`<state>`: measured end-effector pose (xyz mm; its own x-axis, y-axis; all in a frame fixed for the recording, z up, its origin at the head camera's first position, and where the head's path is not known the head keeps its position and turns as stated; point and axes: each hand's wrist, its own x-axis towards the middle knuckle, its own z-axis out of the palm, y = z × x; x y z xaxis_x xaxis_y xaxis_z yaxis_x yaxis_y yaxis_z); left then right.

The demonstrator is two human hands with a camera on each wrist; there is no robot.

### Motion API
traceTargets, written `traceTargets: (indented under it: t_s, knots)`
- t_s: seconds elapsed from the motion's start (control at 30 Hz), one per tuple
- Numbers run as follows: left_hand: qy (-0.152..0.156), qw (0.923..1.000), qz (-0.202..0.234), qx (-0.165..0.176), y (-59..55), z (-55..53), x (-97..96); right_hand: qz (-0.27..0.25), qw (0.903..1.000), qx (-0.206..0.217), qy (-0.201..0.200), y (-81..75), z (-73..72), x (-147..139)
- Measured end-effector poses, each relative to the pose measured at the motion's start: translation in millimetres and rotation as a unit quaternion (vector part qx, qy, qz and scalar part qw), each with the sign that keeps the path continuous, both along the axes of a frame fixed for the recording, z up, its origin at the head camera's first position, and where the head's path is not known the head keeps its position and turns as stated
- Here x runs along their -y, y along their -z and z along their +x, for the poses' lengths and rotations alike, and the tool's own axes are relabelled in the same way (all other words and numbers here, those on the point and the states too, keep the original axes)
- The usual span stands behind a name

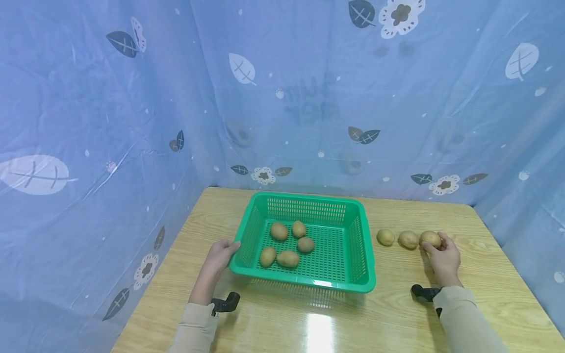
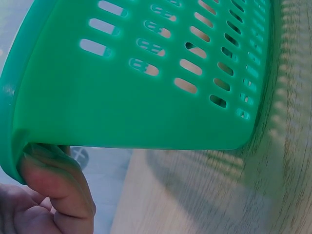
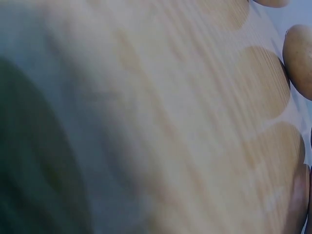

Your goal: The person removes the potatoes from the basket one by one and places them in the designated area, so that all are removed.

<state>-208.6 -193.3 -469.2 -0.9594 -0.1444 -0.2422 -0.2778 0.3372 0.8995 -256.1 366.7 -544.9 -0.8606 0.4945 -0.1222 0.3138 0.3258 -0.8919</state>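
The left hand (image 1: 222, 254) grasps the green basket (image 1: 304, 280) at its left end. The thumb lies over the rim; the left wrist view shows curled fingers (image 2: 56, 183) beneath the rim, at the edge of the slotted wall (image 2: 122, 107).

Inside the basket, to the right of the left fingers, five potatoes (image 1: 288, 259) rest on the perforated floor: two nearest the fingers' level at the near side, two toward the far side, and one farther right between these pairs.

The right hand (image 1: 443, 255) grasps the end potato (image 1: 430, 239) between thumb and fingers. Whether this potato is lifted from the table (image 1: 397, 314) cannot be told. Immediately left of the right thumb lies the middle potato (image 1: 408, 239); farther left, near the basket's right end, lies the inner potato (image 1: 386, 237). The three form a row.

A black wrist mount (image 1: 227, 302) sits behind the left fingers, at the cuff. Beyond both sets of fingers hangs a blue patterned curtain (image 1: 309, 98).
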Motion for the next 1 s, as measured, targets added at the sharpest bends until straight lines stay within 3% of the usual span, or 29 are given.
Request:
traceTargets:
  t_s: [0.53, 1.0]
  knots:
    - [0.005, 0.9999, 0.014, -0.004, -1.0, 0.0, -0.3, 0.048, 0.9988, 0.001, -0.013, 3.7, 0.7, -1.8]
    - [0.007, 0.9999, 0.006, -0.009, 0.7, -1.1, 0.9, 0.007, 0.9996, 0.0, -0.026, -4.1, 4.6, -1.8]
